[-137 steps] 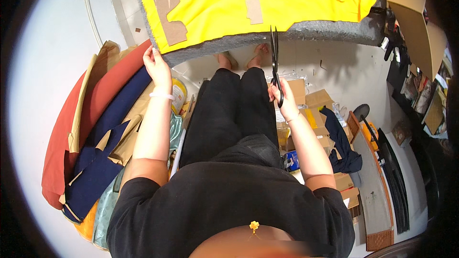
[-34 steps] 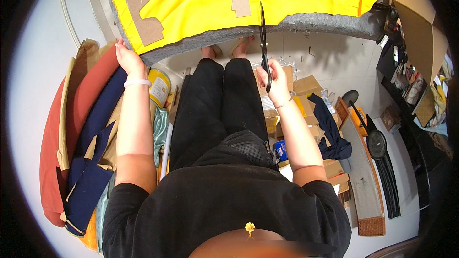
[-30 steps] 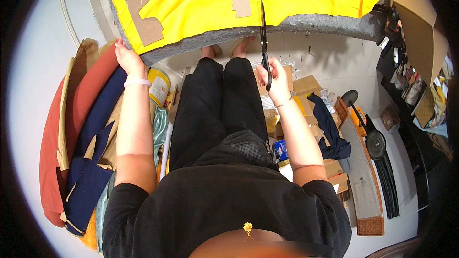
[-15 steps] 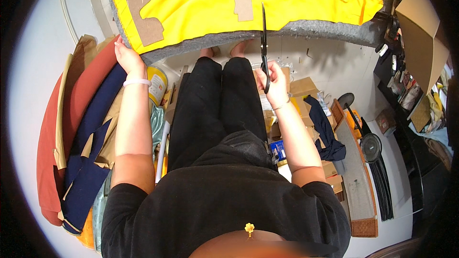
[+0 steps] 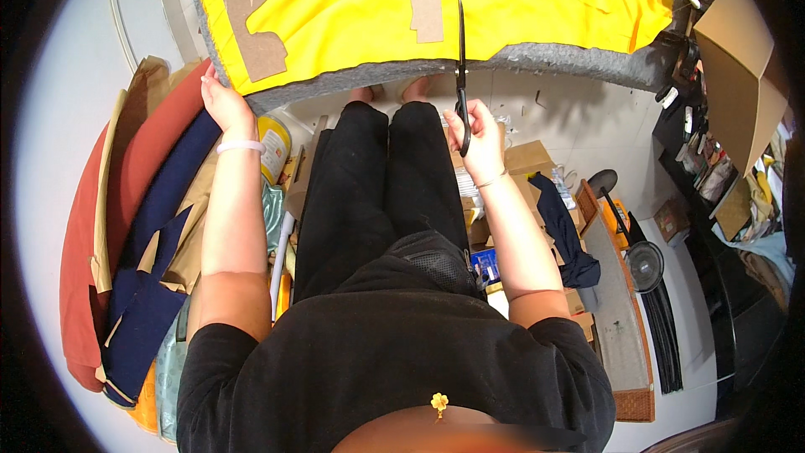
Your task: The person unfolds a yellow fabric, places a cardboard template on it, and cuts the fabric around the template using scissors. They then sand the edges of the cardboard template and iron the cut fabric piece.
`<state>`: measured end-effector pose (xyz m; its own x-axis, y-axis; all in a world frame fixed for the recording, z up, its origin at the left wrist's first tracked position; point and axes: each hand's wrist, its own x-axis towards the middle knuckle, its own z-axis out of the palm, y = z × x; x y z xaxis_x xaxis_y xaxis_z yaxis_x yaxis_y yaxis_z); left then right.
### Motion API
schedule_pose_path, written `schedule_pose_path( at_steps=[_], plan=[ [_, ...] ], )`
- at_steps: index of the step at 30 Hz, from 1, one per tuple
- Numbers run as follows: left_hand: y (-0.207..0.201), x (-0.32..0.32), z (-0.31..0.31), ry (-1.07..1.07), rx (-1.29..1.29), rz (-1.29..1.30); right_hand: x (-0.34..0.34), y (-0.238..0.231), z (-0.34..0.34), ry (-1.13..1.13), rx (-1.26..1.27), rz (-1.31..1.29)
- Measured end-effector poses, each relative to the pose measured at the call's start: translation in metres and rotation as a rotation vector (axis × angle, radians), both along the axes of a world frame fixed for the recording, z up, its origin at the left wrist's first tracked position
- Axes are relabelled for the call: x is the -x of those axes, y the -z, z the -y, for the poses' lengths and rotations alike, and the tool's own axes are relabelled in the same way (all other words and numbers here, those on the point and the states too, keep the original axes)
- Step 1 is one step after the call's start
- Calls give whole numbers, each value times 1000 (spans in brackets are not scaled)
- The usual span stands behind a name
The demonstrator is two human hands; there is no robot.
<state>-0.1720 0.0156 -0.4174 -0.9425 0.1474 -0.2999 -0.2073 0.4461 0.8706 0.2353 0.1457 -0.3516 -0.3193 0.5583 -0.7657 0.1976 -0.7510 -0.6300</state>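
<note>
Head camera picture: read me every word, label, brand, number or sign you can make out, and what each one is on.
No text can be read.
Yellow tin: a pale label, its print too small to read.
Blue packet: pale marks, too small to read.
Scissors, yellow cloth, brown card: no lettering seen.

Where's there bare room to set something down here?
On the rumpled yellow cloth, right of the scissors; also the mostly bare, pale floor between the grey underlay and the cardboard boxes. Crowded: left of the legs, where red fabric and navy fabric sit close.
</note>
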Motion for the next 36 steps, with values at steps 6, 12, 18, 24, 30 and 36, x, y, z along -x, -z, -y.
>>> schedule_pose_path(
  at_steps=[6, 12, 18, 24, 30, 36],
  plan=[
    [5, -10, 35, -51, 61, 10, -1, 0, -3, -7, 22, -43],
    [17, -36, 150, 4, 224, 69, 11, 7, -21, -58, -56, -62],
    [27, -66, 272, 4, 410, 114, 18, 8, -29, -54, -31, -51],
    [-2, -115, 228, 318, 726, 158, 17, 4, -31, -64, 7, 25],
    [27, -105, 209, 398, 593, 420, 16, -3, -30, -27, 42, 7],
    [8, -82, 182, 618, 704, 381, 32, -6, -40, -7, 32, 18]
  ],
)
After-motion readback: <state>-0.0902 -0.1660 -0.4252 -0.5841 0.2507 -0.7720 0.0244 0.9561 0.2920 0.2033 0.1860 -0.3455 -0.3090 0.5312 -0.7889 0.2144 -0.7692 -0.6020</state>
